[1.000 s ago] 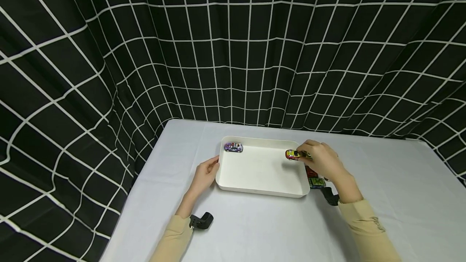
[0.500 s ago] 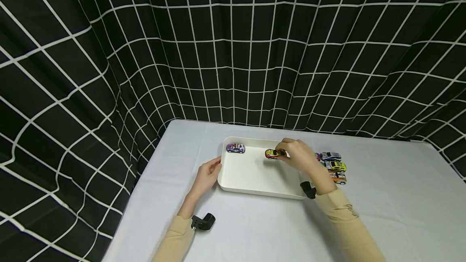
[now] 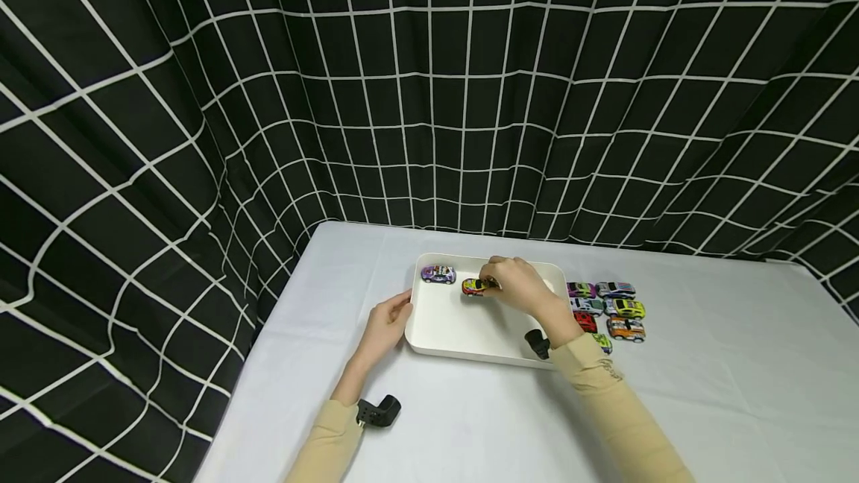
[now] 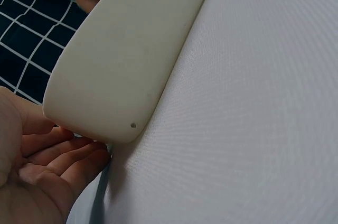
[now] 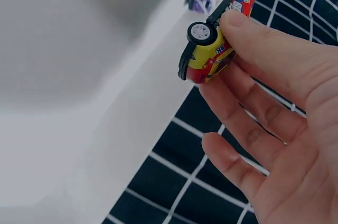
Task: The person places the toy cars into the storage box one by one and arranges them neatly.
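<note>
A red and yellow toy car (image 5: 211, 52) is pinched between the thumb and fingers of my right hand (image 3: 517, 285), over the white tray (image 3: 463, 326). The right wrist view shows its side and wheels, partly covered by the thumb. In the tray's far left corner stands a purple toy car (image 3: 438, 274), left of the held one. My left hand (image 3: 384, 330) touches the tray's left end. In the left wrist view its relaxed fingers (image 4: 79, 163) lie against the outer wall, by the corner.
Several toy cars (image 3: 625, 308) stand close together on the white-covered table (image 3: 725, 364), just right of the tray; my right forearm partly hides the nearest ones. A black curtain (image 3: 470, 110) with white grid lines rises behind and beside the table.
My right hand has carried the red and yellow toy car leftward from the tray's right edge towards the purple car, uncovering the cars on the right. The left hand stays at the tray.
</note>
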### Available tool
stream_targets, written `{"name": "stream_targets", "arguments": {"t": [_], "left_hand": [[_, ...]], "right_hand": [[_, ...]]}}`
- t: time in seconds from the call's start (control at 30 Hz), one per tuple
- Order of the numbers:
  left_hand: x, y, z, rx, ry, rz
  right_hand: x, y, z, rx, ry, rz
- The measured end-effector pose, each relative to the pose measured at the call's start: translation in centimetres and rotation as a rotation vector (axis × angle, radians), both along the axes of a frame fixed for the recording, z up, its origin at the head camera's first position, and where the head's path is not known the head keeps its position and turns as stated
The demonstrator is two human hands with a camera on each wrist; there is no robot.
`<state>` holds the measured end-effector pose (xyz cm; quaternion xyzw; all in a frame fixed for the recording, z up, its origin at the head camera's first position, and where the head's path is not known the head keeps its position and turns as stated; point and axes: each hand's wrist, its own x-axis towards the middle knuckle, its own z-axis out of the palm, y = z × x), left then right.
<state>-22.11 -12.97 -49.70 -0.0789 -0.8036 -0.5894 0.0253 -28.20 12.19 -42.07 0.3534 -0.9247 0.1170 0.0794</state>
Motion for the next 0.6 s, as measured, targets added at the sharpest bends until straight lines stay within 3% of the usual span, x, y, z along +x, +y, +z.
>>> {"name": "stream_targets", "arguments": {"t": [0.13,0.37,0.6], "left_hand": [[0.2,0.0,0.4,0.002,0.012,-0.010],[1.3,0.4,2.8,0.029,0.023,-0.047],[0.2,0.1,0.5,0.021,0.027,-0.018]], "right_hand": [[-0.3,-0.9,-0.4,-0.004,-0.002,0.013],[-0.6,-2.2,-0.7,-0.014,-0.020,0.026],[-1.2,-3.9,-1.0,0.018,-0.044,0.031]]}}
